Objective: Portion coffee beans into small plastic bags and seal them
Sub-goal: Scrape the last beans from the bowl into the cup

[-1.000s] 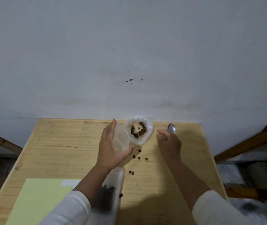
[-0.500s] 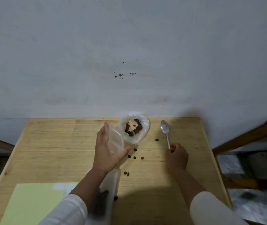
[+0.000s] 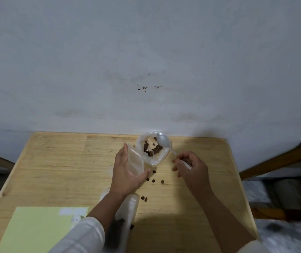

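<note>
My left hand (image 3: 126, 172) holds a small clear plastic bag (image 3: 136, 162) with its mouth spread open. Just behind it stands a larger clear bag of coffee beans (image 3: 152, 147), open at the top, near the table's far edge. My right hand (image 3: 191, 167) grips the handle of a metal spoon (image 3: 163, 140), whose bowl hovers over the bean bag's right rim. Several loose beans (image 3: 153, 180) lie on the wooden table (image 3: 63, 161) between my hands. Another clear bag with beans (image 3: 127, 214) lies under my left forearm.
A pale yellow sheet of paper (image 3: 36, 229) with a white label lies at the near left of the table. A grey wall rises right behind the table. Wooden furniture (image 3: 283, 157) stands to the right, beyond the table's edge.
My right hand has picked the spoon up off the table and carried its bowl left over the bag of beans. My left hand still holds the small bag open.
</note>
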The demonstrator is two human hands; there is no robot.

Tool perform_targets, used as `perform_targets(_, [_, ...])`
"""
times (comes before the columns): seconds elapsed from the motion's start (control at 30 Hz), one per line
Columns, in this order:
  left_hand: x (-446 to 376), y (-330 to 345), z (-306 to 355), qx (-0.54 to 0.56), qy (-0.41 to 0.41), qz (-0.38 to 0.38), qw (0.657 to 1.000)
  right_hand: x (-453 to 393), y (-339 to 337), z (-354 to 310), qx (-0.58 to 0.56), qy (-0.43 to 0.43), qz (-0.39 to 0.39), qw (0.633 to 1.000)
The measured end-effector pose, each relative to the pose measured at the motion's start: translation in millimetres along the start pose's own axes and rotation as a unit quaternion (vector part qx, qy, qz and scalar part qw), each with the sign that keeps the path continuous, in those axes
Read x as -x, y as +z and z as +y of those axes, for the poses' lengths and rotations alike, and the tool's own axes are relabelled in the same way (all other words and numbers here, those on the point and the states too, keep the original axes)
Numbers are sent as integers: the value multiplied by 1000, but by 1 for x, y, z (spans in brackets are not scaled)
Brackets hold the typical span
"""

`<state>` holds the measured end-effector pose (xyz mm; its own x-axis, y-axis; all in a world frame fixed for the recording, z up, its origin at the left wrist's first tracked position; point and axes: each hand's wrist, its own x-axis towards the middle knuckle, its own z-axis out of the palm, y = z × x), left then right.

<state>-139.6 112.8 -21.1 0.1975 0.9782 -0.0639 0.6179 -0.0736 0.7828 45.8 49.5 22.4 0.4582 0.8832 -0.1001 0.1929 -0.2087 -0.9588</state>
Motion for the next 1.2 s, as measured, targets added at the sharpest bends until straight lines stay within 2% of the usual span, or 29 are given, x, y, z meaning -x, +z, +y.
perform_targets(0.1, [-2,1,1,8,7,-10,1000,-2,6,-6,19,-45,-15,999])
perform_targets(0.33, [-5,3,-1,33,-2,-46,998,-15,19,-1,84,-59,5,995])
perform_targets(0.63, [-15,10,-5,30,0,-64,997,-41,27,9,125,-1,0,992])
perform_targets(0.93, [-27,18,-16,59,-3,-105,993,-43,43,33,-52,161,63,983])
perform_targets(1.2, [-35,20,-13,54,24,-93,994,-49,55,41,-145,221,75,961])
